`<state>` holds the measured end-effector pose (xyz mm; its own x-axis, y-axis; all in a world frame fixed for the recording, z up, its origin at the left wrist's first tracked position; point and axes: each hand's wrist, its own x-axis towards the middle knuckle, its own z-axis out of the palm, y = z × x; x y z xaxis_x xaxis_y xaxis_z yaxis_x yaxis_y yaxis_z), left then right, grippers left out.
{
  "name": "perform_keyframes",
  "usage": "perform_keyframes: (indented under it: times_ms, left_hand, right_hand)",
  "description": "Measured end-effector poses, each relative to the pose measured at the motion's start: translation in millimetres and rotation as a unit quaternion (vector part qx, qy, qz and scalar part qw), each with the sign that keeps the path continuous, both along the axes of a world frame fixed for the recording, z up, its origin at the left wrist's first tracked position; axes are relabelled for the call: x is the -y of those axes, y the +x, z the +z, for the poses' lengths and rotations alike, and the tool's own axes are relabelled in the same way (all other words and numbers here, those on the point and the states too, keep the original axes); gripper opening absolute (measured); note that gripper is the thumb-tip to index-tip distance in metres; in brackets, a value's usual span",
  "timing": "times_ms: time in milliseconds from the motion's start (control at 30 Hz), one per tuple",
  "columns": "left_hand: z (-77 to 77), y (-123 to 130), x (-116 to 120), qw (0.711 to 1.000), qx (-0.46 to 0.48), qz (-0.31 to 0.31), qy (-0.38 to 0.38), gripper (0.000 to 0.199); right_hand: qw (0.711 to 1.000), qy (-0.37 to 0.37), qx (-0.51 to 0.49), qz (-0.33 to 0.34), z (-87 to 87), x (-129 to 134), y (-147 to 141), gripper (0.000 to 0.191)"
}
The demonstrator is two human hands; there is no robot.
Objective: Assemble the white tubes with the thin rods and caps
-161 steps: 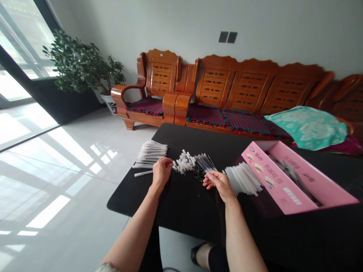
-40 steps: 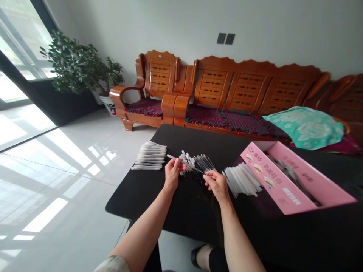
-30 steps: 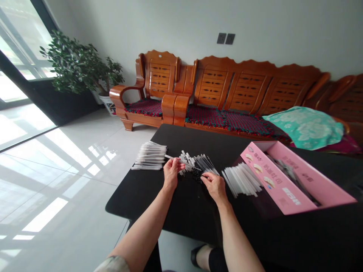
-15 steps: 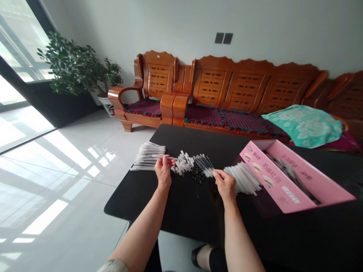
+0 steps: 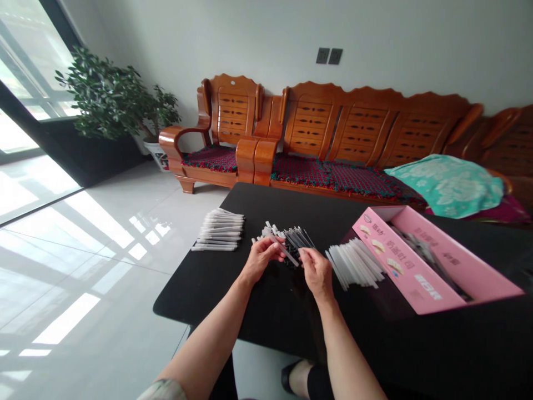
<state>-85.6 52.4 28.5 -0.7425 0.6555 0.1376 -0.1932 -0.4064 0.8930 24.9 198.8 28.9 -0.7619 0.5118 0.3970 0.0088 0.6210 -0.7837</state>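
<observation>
My left hand [image 5: 263, 256] is closed on a slim translucent pen barrel [image 5: 287, 253], which slants down to the right in front of the refills. Close to the barrel's lower end is my right hand [image 5: 318, 272], thumb and fingers pinched together; what they hold, if anything, is too small to make out. Just beyond the hands lie white pen caps [image 5: 271, 229], partly covered by my left hand, and dark-tipped pen refills [image 5: 300, 237]. Small black pieces show between my hands, mostly hidden. Beside my right hand a pile of whitish pen barrels [image 5: 356, 263] is fanned out.
Left on the black table [image 5: 200, 294] is a stack of white pens [image 5: 220, 229]. An open pink box [image 5: 416, 278] with items inside stands at the right. Behind the table runs a wooden sofa [image 5: 308, 119] with a turquoise cloth [image 5: 449, 183]. A potted plant [image 5: 120, 100] is at left.
My left hand has moved right from the white pen stack to the middle, with a barrel now slanting from it. My right hand has shifted slightly left and down, so the hands are close together.
</observation>
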Motion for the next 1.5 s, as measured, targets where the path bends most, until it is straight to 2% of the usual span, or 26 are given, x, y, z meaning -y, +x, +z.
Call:
perform_keyframes:
  times_ms: [100,200,300,367,467,533,600,700,800,867,900,933,1000,1100,1133,1167,1233,1300,1333,1367,1433,1500]
  left_hand:
    - [2.2,2.2,0.4,1.000,-0.008,-0.029,-0.005,0.039]
    - [2.5,-2.4,2.1,1.000,-0.003,0.018,0.008,0.038]
    - [1.8,-8.4,4.5,0.998,0.004,0.068,0.015,0.034]
    - [1.7,-9.2,5.2,0.998,-0.006,0.055,0.000,0.034]
    - [2.4,-6.2,4.5,1.000,-0.021,0.008,-0.016,0.036]
    - [2.2,-3.9,3.3,1.000,-0.019,-0.005,-0.019,0.035]
    - [1.0,-3.2,1.8,1.000,-0.011,0.008,-0.024,0.033]
    - [-2.7,-4.6,-0.6,0.998,-0.005,0.049,-0.026,0.030]
    - [-6.2,-7.3,-1.9,0.997,0.004,0.078,-0.026,0.030]
    - [-7.0,-8.9,-1.2,0.996,0.010,0.090,-0.023,0.030]
    - [-6.8,-9.4,-0.4,0.996,0.010,0.092,-0.019,0.030]
    - [-6.2,-9.6,0.5,0.996,0.007,0.090,-0.014,0.029]
    - [-4.4,-8.8,2.3,0.997,-0.005,0.071,-0.007,0.028]
    - [-1.9,-5.6,2.9,0.999,-0.023,0.028,-0.015,0.028]
    - [-1.4,-5.1,2.7,0.999,-0.026,0.024,-0.021,0.028]
    - [-1.0,-5.4,2.6,0.999,-0.029,0.026,-0.026,0.029]
    - [-0.3,-9.5,4.2,0.997,-0.023,0.062,-0.027,0.030]
    - [0.8,-17.2,8.4,0.990,-0.002,0.141,-0.009,0.029]
    - [1.5,-21.0,10.9,0.980,0.015,0.200,0.010,0.029]
    - [2.1,-23.8,13.0,0.972,0.022,0.231,0.022,0.029]
    - [2.1,-24.7,14.0,0.972,0.013,0.234,0.022,0.028]
    - [0.1,-19.4,9.9,0.981,-0.019,0.192,-0.008,0.030]
  right_hand:
    - [0.988,-0.101,0.028,0.113,7.2,11.2,-2.0,0.034]
    - [0.964,-0.197,0.061,0.169,9.5,10.6,-0.3,0.034]
    - [0.926,-0.294,0.097,0.216,10.4,6.7,3.4,0.035]
    - [0.895,-0.345,0.126,0.255,11.0,6.0,5.1,0.041]
    - [0.864,-0.375,0.150,0.302,10.9,7.1,5.7,0.046]
    - [0.859,-0.381,0.148,0.309,9.3,7.4,5.1,0.045]
    - [0.864,-0.382,0.140,0.297,7.0,7.2,3.9,0.042]
    - [0.907,-0.311,0.115,0.259,5.0,8.6,1.3,0.039]
    - [0.964,-0.144,0.082,0.207,7.3,14.3,-1.0,0.037]
    - [0.981,-0.062,0.064,0.171,10.7,18.9,-1.6,0.036]
    - [0.983,-0.054,0.061,0.165,12.4,20.5,-1.5,0.036]
    - [0.981,-0.072,0.065,0.170,13.9,21.3,-1.2,0.036]
    - [0.958,-0.167,0.091,0.215,15.5,20.5,0.1,0.040]
    - [0.892,-0.306,0.145,0.300,14.6,15.5,2.6,0.048]
    - [0.882,-0.320,0.151,0.310,13.6,13.8,3.3,0.048]
    - [0.886,-0.313,0.149,0.310,12.4,12.3,3.9,0.047]
    - [0.927,-0.230,0.121,0.272,9.3,9.7,4.5,0.043]
    - [0.975,-0.079,0.082,0.191,5.9,6.6,4.5,0.039]
    - [0.988,-0.003,0.065,0.143,4.5,4.8,4.1,0.037]
    - [0.992,0.057,0.049,0.098,3.5,3.0,3.4,0.035]
    - [0.993,0.114,0.025,0.035,3.1,-0.1,0.8,0.036]
    - [0.992,0.120,0.021,0.006,4.5,-2.8,-2.1,0.039]
